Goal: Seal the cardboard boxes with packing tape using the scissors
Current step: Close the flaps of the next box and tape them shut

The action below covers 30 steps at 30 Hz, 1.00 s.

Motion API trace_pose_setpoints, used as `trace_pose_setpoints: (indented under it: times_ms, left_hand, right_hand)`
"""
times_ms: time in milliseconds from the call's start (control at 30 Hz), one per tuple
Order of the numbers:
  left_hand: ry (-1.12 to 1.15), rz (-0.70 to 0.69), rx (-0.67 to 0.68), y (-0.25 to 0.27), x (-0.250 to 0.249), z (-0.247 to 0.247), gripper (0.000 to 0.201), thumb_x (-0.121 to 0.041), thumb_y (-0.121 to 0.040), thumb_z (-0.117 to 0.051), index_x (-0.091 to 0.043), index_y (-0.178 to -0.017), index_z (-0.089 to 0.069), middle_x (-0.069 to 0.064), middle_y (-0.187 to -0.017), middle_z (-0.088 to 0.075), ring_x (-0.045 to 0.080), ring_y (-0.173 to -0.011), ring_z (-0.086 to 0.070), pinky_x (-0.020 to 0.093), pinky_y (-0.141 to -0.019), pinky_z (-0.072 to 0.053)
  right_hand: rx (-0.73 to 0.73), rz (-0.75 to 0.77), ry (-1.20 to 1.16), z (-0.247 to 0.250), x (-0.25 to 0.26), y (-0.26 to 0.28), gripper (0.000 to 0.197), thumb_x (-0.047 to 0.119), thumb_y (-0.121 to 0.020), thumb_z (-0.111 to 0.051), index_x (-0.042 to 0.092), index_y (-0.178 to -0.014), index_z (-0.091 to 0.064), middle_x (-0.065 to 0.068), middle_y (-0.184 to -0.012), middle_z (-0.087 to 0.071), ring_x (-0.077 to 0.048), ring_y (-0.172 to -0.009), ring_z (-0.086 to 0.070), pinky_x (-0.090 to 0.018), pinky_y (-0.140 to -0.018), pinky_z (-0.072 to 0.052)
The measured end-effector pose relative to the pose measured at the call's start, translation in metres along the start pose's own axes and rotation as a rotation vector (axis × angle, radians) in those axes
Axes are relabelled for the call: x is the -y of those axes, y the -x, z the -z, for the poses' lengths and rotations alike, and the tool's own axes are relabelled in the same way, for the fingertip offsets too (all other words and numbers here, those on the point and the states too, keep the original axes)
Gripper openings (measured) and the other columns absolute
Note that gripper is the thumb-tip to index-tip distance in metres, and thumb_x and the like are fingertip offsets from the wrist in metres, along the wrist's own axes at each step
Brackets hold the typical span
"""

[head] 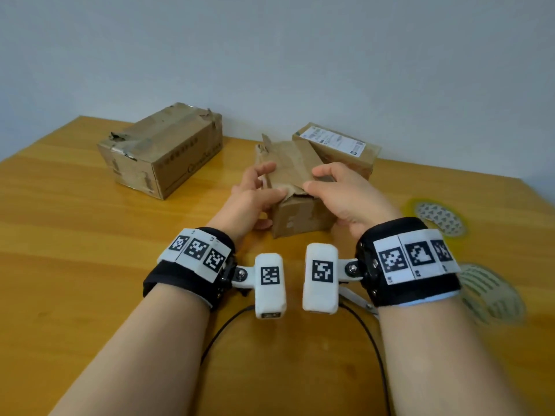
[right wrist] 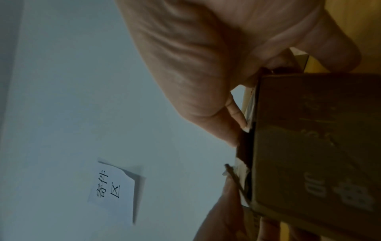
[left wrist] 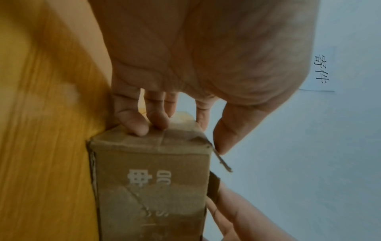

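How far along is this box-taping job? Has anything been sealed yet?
Done: the large box at far left already carries tape along its top. In hand: the left hand and right hand are folding the flaps of the small box shut; no fresh tape shows on it. Left: taping it, using the tape rolls on the right and the scissors half hidden under the right wrist.

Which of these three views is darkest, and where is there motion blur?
The right wrist view is darkest: the small box is dim brown under the right hand. In the head view the tape rolls at the right edge are smeared. In the left wrist view the table streaks beside the left hand.
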State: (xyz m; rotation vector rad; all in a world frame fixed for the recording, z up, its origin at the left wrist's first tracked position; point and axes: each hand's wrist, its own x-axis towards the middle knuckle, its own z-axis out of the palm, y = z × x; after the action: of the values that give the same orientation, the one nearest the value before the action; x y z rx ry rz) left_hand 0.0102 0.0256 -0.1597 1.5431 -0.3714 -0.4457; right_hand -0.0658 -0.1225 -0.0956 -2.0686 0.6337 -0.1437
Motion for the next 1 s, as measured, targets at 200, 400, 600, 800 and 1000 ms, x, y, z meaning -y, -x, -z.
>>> trace_pose_setpoints:
  times_ms: [200, 400, 600, 800, 1000]
  left_hand:
    - [0.026, -0.003, 0.012, -0.002, 0.002, 0.001, 0.054, -0.034, -0.069, -0.071, -0.055, -0.116, -0.052, 0.003, -0.133, -0.045, 0.019, -0.095, -0.06, 0.031, -0.065, -0.048]
    - [0.025, -0.018, 0.003, 0.001, 0.002, 0.0, 0.057, -0.034, -0.07, -0.07, -0.054, -0.12, -0.051, 0.001, -0.133, -0.043, 0.025, -0.108, -0.057, 0.032, -0.068, -0.048]
    - [0.039, -0.01, 0.028, 0.004, -0.001, 0.001, 0.059, -0.034, -0.07, -0.071, -0.052, -0.122, -0.051, 0.004, -0.134, -0.042, 0.029, -0.111, -0.057, 0.033, -0.067, -0.05]
    - [0.093, -0.008, 0.074, 0.01, -0.006, 0.003, 0.058, -0.016, -0.085, -0.069, -0.038, -0.134, -0.046, 0.002, -0.126, -0.052, 0.015, -0.089, -0.065, 0.032, -0.064, -0.05]
    - [0.086, -0.004, 0.077, 0.012, -0.009, 0.003, 0.055, -0.012, -0.09, -0.065, -0.036, -0.135, -0.044, 0.001, -0.123, -0.048, 0.016, -0.091, -0.062, 0.035, -0.071, -0.049]
  right_hand:
    - [-0.002, 0.082, 0.022, 0.0, -0.01, 0.001, 0.046, 0.041, -0.095, -0.064, 0.034, -0.139, -0.051, 0.007, -0.128, -0.055, -0.002, -0.094, -0.053, -0.023, -0.072, -0.043]
    - [0.037, 0.1, -0.005, 0.006, -0.013, 0.0, 0.043, 0.04, -0.095, -0.066, 0.036, -0.136, -0.053, 0.008, -0.126, -0.056, 0.002, -0.094, -0.052, -0.021, -0.07, -0.044]
    - [0.031, 0.124, 0.021, 0.006, -0.014, 0.001, 0.045, 0.046, -0.096, -0.062, 0.034, -0.138, -0.052, 0.01, -0.128, -0.054, 0.004, -0.092, -0.05, -0.021, -0.07, -0.042]
    - [0.135, 0.204, 0.083, 0.008, -0.016, 0.002, 0.055, 0.055, -0.085, -0.072, 0.038, -0.134, -0.055, 0.012, -0.132, -0.057, -0.009, -0.114, -0.057, -0.035, -0.101, -0.049]
    - [0.013, 0.243, -0.014, 0.008, -0.018, -0.001, 0.01, 0.03, -0.085, -0.079, 0.032, -0.089, -0.07, 0.01, -0.104, -0.067, -0.015, -0.1, -0.064, -0.039, -0.085, -0.055]
